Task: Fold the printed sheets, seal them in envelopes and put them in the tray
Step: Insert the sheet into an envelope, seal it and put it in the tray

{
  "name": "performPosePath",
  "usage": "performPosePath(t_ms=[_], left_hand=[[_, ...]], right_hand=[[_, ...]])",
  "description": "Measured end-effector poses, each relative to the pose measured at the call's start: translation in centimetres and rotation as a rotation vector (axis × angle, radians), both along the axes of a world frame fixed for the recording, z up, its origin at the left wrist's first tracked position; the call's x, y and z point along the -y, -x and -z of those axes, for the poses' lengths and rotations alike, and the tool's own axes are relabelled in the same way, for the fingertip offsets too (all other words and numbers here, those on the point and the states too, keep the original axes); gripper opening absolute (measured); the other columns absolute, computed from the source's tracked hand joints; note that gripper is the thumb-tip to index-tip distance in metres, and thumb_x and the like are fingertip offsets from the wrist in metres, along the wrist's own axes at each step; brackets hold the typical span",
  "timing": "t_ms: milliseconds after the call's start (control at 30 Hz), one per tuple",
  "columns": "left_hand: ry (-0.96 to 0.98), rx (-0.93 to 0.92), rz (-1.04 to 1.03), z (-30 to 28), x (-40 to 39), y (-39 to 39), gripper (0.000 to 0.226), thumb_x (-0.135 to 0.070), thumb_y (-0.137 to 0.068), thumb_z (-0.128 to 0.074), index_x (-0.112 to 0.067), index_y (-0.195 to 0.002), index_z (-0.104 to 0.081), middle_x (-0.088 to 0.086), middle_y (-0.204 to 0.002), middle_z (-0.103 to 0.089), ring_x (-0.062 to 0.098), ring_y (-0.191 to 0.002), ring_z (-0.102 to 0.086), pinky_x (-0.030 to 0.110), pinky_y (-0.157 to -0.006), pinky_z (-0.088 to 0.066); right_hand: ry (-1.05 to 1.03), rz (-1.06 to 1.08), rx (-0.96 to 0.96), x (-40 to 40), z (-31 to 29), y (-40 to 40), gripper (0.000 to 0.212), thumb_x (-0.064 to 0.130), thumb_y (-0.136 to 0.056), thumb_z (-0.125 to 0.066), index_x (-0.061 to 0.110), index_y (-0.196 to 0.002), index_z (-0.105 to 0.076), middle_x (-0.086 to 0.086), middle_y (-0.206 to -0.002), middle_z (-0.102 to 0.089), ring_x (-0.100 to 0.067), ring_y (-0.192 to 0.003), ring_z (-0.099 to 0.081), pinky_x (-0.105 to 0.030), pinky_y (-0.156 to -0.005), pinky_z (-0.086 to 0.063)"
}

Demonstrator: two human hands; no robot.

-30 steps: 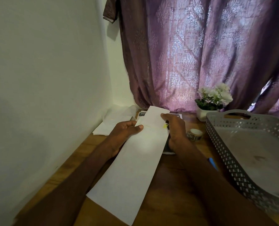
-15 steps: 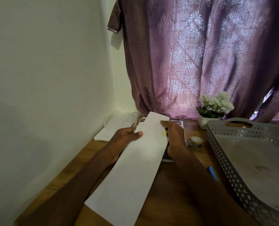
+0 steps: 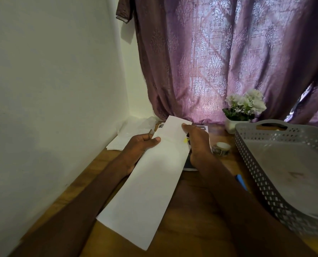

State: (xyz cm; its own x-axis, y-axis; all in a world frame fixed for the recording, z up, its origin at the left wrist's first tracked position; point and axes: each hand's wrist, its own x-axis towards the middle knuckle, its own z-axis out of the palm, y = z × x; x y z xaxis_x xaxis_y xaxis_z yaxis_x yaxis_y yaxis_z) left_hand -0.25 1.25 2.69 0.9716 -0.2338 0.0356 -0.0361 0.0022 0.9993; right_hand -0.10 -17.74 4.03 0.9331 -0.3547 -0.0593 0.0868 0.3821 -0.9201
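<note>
A long white envelope is held above the wooden desk, its open flap end pointing away from me. My left hand grips its left edge, thumb on top. My right hand pinches the far right corner of the flap, fingers curled over the paper. Under the envelope lie printed sheets with dark print, mostly hidden. The grey perforated tray stands at the right and holds nothing that I can see.
A pile of white envelopes lies in the corner by the wall. A roll of patterned tape sits beside the tray, a blue pen near my right forearm. A potted white flower stands before the purple curtain.
The envelope and both hands keep their grip and place; only the view has shifted slightly.
</note>
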Motion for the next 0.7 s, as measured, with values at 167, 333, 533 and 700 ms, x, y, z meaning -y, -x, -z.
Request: performPosePath(t_ms=[167,333,533,700], left_hand=[[-0.019,0.005,-0.009,-0.08,-0.02,0.07,0.028,-0.028,-0.096,-0.071,-0.006,-0.114,-0.074,0.013,-0.106,-0.079,0.035,-0.097,-0.075,0.045,-0.09,-0.06],[-0.008,0.016,-0.008,0.0,0.0,0.06,0.024,-0.025,-0.096,-0.072,-0.005,-0.107,-0.076,0.016,-0.104,-0.079,0.031,-0.09,-0.075,0.041,-0.086,-0.059],[-0.004,0.023,-0.012,-0.01,0.03,-0.05,0.028,-0.025,-0.095,-0.073,-0.001,-0.11,-0.075,0.018,-0.105,-0.078,0.032,-0.091,-0.075,0.044,-0.092,-0.06],[-0.021,0.024,-0.007,-0.06,0.04,0.08,0.028,-0.025,-0.096,-0.071,-0.002,-0.112,-0.075,0.017,-0.106,-0.078,0.034,-0.094,-0.075,0.044,-0.091,-0.06]], right_hand=[[0.012,0.004,-0.02,-0.09,0.13,-0.04,0.016,0.019,-0.093,-0.07,0.012,-0.107,-0.067,-0.006,-0.104,-0.073,-0.02,-0.087,-0.068,-0.028,-0.066,-0.053],[0.012,-0.003,-0.027,-0.02,0.24,-0.08,0.013,0.017,-0.093,-0.069,0.013,-0.105,-0.067,-0.003,-0.1,-0.072,-0.016,-0.083,-0.067,-0.027,-0.061,-0.051],[-0.024,0.007,-0.026,-0.17,0.46,-0.61,0.019,0.019,-0.093,-0.07,0.011,-0.109,-0.07,-0.009,-0.108,-0.075,-0.025,-0.092,-0.072,-0.037,-0.078,-0.059],[-0.01,0.007,-0.029,-0.14,0.5,-0.6,0.012,0.02,-0.092,-0.07,0.014,-0.102,-0.07,-0.009,-0.108,-0.075,-0.028,-0.097,-0.071,-0.034,-0.075,-0.058]])
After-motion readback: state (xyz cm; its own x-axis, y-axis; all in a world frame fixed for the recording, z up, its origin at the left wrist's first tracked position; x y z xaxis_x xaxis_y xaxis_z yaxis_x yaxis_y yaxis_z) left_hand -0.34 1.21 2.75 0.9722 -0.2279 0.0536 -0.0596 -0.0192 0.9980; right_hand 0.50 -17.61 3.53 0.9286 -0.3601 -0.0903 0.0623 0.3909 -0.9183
